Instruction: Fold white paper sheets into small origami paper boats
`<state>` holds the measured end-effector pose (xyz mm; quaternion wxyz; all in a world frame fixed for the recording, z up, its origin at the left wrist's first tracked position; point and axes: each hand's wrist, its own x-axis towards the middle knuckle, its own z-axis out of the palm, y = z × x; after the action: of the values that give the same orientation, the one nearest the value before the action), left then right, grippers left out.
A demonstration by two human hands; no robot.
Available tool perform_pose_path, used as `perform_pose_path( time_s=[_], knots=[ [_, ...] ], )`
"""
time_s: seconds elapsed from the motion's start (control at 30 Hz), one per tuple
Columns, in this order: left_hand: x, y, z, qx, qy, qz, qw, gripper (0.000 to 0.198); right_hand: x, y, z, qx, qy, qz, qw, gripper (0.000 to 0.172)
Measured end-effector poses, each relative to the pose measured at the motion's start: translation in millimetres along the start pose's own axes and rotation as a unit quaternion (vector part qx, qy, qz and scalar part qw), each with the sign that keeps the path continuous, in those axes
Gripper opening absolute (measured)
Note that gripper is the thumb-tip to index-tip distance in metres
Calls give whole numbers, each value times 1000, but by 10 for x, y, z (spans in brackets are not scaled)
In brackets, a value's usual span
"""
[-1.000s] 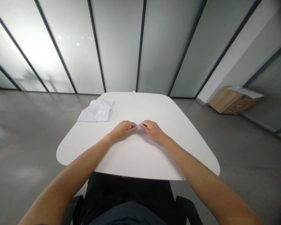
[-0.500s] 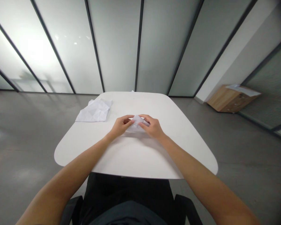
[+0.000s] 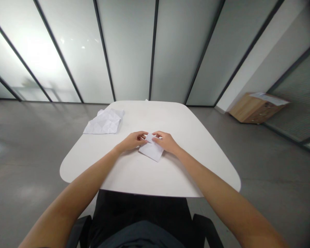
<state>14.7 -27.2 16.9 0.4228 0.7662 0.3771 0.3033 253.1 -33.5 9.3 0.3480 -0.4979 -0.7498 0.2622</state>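
Note:
A small folded sheet of white paper [image 3: 153,151] is between my hands over the middle of the table. Its lower corner points toward me, and a smaller flap stands out at its top. My left hand [image 3: 133,140] pinches its left edge between thumb and fingers. On the other side, my right hand [image 3: 167,141] grips the upper right edge, the thumb lying on the flap. Fingertips behind the paper are partly hidden.
Creased white sheets [image 3: 104,122] lie stacked at the table's left edge. The white table [image 3: 150,179] has rounded corners. A wooden cabinet [image 3: 255,108] with papers on top stands on the floor at the right. Frosted glass panels rise behind the table.
Both hands have come slightly nearer to me with the paper. The paper now lies flatter, and more of its face shows below my fingers.

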Motion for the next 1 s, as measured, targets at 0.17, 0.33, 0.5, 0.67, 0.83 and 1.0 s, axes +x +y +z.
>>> perform_pose_path(
  time_s=[0.17,0.33,0.5,0.67,0.83,1.0],
  knots=[
    [20,-24,44,160,34,11,986,41,-32,-8,9,-82,-24,-19,996,24],
    [18,5,114,268,70,36,960,36,-42,-7,31,-200,-18,-60,978,25],
    [20,20,193,305,93,35,947,29,-38,0,83,-236,-30,-96,967,28],
    [39,-1,220,314,100,23,944,20,-69,-41,88,-247,-39,-122,961,30],
    [50,-7,211,302,104,12,947,23,-74,-67,79,-243,-43,-119,962,33],
    [41,22,206,320,102,11,942,12,-59,-61,72,-245,-39,-125,961,30]
  ],
)
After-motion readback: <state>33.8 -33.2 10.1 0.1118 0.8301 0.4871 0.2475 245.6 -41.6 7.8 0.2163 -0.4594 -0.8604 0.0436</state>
